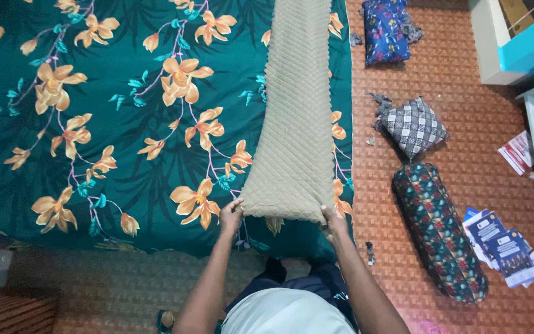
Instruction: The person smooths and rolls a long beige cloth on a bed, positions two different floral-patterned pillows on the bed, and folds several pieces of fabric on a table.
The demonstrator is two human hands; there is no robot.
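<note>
The long quilted beige cloth lies folded in a narrow strip down the right side of the bed, over the green flowered sheet; its near end sits at the bed's foot. The left hand pinches the near left corner, fingers closed on it; the right hand grips the near right corner likewise. The strip runs close to the bed's right edge; a crooked pull could, I'd judge, slide it off toward the floor, where the bolster and checked pillow lie; an uneven tug might also skew the fold or drag the sheet.
</note>
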